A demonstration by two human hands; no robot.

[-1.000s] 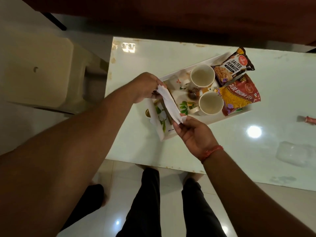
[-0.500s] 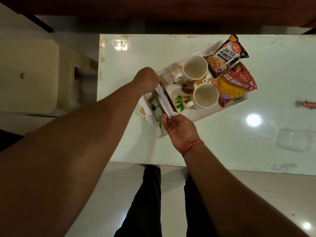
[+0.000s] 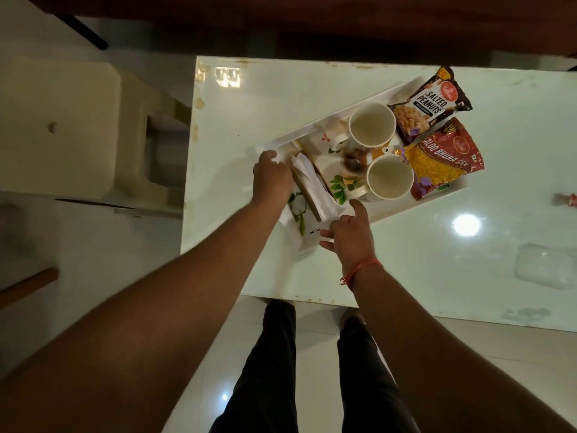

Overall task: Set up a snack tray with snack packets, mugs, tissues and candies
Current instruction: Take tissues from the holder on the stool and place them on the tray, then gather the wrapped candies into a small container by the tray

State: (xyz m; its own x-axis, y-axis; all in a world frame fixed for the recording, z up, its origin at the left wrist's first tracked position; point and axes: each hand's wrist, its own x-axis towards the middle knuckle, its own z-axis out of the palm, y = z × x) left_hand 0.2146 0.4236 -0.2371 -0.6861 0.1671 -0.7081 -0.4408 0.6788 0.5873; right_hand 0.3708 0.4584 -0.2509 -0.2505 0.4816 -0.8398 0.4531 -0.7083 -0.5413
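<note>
A white tray (image 3: 312, 130) sits tilted on the glossy white table (image 3: 265, 98). It holds two empty cream mugs (image 3: 371, 125) (image 3: 390, 177), small candies (image 3: 352, 163) between them, a salted peanuts packet (image 3: 432, 104) and a red aloo bhujia packet (image 3: 446, 157). A folded white tissue (image 3: 313, 184) lies along the tray's left end on a floral tissue pack (image 3: 298, 214). My left hand (image 3: 271, 179) grips the tissue's far end. At its near end sits my right hand (image 3: 349, 231), fingers over the pack, thumb apart.
A beige plastic stool (image 3: 68, 126) stands left of the table. A clear plastic bag (image 3: 543, 265) lies on the table at the right, and a small red object (image 3: 569, 200) shows at the right edge. Dark furniture runs behind the table.
The tissue, held stretched in the air between both hands, has come down onto the tray's left end. Both hands lowered with it.
</note>
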